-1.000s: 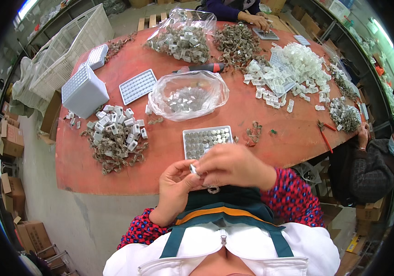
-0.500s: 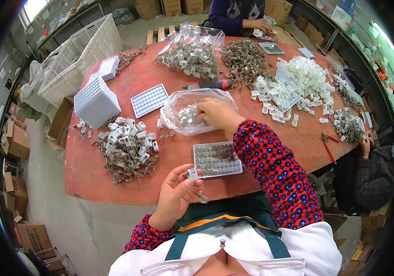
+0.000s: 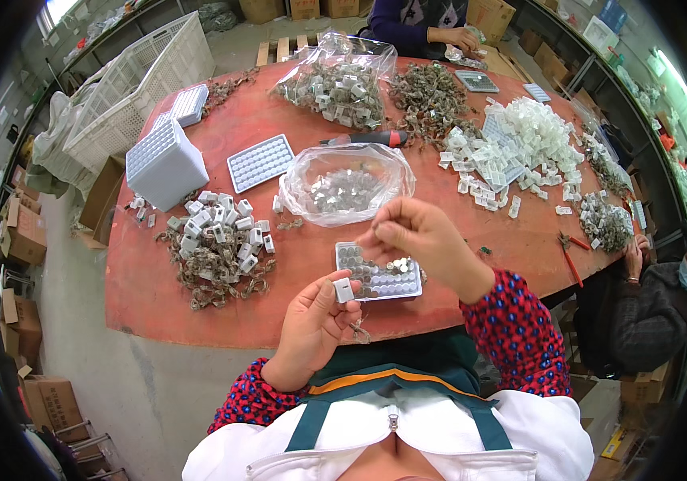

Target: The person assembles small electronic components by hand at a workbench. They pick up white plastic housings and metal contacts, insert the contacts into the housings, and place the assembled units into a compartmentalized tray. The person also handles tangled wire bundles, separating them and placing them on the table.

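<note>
Between the thumb and fingers of my left hand (image 3: 309, 323) is a small white plastic casing (image 3: 343, 290), with a thin cord (image 3: 359, 331) hanging below it. My right hand (image 3: 424, 243) is closed in a pinch just above the tray; anything between its fingertips is too small or hidden to name. Under it lies a white tray (image 3: 396, 293) of round cells, partly filled with small round metallic pieces and partly covered by the hand. Behind the tray sits an open clear plastic bag (image 3: 295, 200) holding many small shiny pieces (image 3: 345, 191).
Corded white casings (image 3: 219, 240) are heaped at left, near stacked trays (image 3: 165, 172) and a flat tray (image 3: 260, 163). A red-black tool (image 3: 387, 138) lies beyond the bag. Clear plastic parts (image 3: 528, 144) and red-handled pliers (image 3: 572, 260) are at right. Co-workers sit far (image 3: 416, 28) and right (image 3: 652, 309).
My right hand has come out of the plastic bag and moved toward me, over the tray beside my left hand. My left hand still holds the casing, now turned slightly.
</note>
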`<act>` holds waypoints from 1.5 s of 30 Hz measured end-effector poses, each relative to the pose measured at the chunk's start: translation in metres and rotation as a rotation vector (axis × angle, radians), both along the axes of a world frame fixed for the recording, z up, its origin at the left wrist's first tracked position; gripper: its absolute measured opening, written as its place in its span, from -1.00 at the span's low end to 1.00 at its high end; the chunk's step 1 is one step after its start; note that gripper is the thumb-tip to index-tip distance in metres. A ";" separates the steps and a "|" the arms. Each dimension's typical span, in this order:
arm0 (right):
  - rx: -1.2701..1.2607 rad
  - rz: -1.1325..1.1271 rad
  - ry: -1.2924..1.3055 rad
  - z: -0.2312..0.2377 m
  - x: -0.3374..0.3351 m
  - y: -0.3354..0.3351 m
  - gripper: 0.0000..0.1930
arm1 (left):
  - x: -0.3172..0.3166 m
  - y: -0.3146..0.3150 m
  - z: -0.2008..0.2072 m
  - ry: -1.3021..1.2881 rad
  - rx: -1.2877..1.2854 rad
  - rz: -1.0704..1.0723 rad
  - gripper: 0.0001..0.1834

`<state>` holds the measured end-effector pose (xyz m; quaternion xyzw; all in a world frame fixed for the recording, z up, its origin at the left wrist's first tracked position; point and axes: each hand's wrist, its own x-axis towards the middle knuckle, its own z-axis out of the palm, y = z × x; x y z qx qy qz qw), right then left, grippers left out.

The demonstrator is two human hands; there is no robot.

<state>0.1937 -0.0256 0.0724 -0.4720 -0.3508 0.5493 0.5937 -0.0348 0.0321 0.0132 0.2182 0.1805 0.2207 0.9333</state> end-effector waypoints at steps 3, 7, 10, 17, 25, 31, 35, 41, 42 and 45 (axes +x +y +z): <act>0.125 -0.094 -0.177 0.000 -0.025 -0.027 -0.86 | 0.005 -0.008 0.001 -0.004 0.032 0.002 -0.58; 0.108 -0.263 -0.368 -0.006 -0.049 -0.054 -0.91 | 0.011 -0.015 0.001 -0.007 0.078 0.020 -0.58; 0.267 -0.398 -0.789 -0.013 -0.058 -0.062 -0.91 | 0.013 -0.020 -0.001 -0.037 0.067 0.005 -0.60; 0.433 -0.503 -1.129 -0.020 -0.062 -0.068 -0.83 | 0.016 -0.032 0.006 -0.029 0.159 0.008 -0.61; 0.407 -0.520 -1.071 -0.020 -0.062 -0.071 -0.85 | 0.015 -0.035 0.011 0.066 0.345 0.027 -0.63; 0.370 -0.487 -1.031 -0.023 -0.061 -0.073 -0.86 | 0.014 -0.035 0.012 0.116 0.367 0.023 -0.64; 0.391 -0.516 -1.071 -0.026 -0.063 -0.073 -0.86 | 0.016 -0.036 0.011 0.213 0.434 0.022 -0.64; 0.405 -0.536 -0.964 -0.025 -0.066 -0.078 -0.81 | 0.014 -0.036 0.014 0.097 0.313 0.035 -0.64; 0.400 -0.532 -0.919 -0.025 -0.067 -0.078 -0.80 | 0.014 -0.036 0.015 0.102 0.318 0.030 -0.65; 0.407 -0.519 -1.018 -0.025 -0.066 -0.079 -0.82 | 0.014 -0.037 0.016 0.167 0.328 0.024 -0.65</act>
